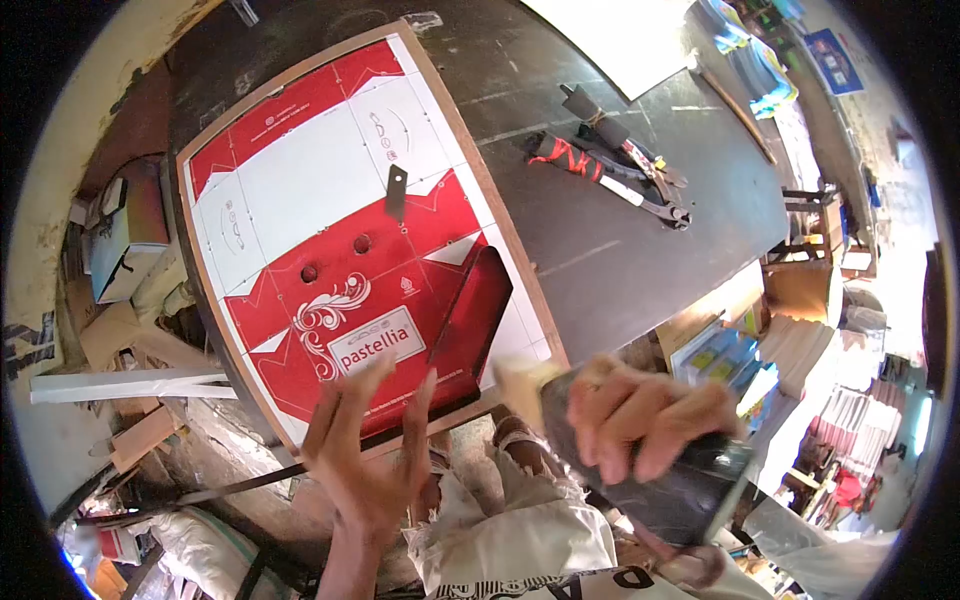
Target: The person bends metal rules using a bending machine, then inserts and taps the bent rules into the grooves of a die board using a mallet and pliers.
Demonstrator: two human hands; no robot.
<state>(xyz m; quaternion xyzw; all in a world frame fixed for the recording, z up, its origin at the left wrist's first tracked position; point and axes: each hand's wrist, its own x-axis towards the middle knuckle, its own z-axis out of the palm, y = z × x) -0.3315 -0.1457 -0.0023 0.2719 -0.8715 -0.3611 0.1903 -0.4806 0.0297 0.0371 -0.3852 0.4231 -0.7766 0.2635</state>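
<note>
A red and white printed box sheet [388, 262] marked "pastellia" lies on a wooden board [478, 190]. Two holes show in its red part. Over the sheet's lower right leans a dark, shiny, angled piece [484, 312], its kind unclear. A small dark metal strip with a hole [397, 192] is farther up. My left hand [365, 455] is at the board's near edge, thumb and fingers apart, nothing visible between them. My right hand [650, 418], blurred, grips a black flat block [690, 495] to the right of the board; a blurred pale yellowish end [525, 388] sticks out beside it.
On the dark table [570, 265] lie pincers [655, 210] and other hand tools, one with a red-wrapped handle [568, 155]. A white sheet [620, 40] is at the back. Stacks of paper [800, 345] stand at right, a cardboard box [128, 235] at left.
</note>
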